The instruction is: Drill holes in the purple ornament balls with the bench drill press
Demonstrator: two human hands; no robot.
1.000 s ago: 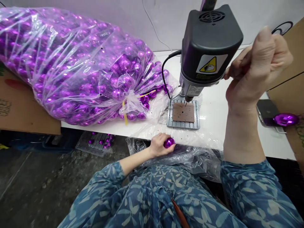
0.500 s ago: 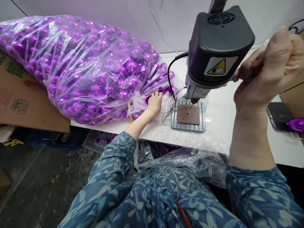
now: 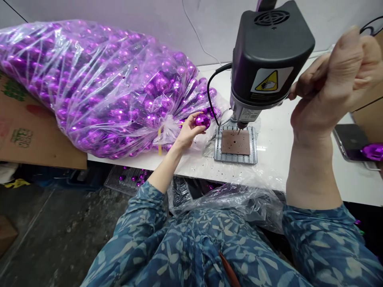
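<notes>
- Hundreds of shiny purple balls fill a big clear plastic bag (image 3: 98, 83) lying on its side across the left of the white counter (image 3: 299, 159), its far left end resting on a cardboard box (image 3: 26, 135).
- Below the counter edge, a clear tray (image 3: 128, 180) on the floor holds a few small purple balls.
- At the bag's knotted mouth, the left hand (image 3: 186, 134) is turned palm up, with its fingertips pinching a faceted purple ball (image 3: 202, 120). The ball is held just above the counter, between the bag and the drill's base.
- A grey ribbed base plate (image 3: 236, 159) with a brown pad (image 3: 236, 142) sits on the counter. The drill bit (image 3: 238, 128) hangs just over the pad's top edge.
- Above it stands the dark bench drill (image 3: 269, 44), which has a yellow warning sticker on its front.
- The right hand (image 3: 332, 89) is raised beside the drill, curled into a tight fist around a dark handle (image 3: 291, 96) that is mostly hidden by the fingers.
- At the far right a phone (image 3: 345, 139) lies flat on the counter, with another purple ball (image 3: 373, 151) touching it.
</notes>
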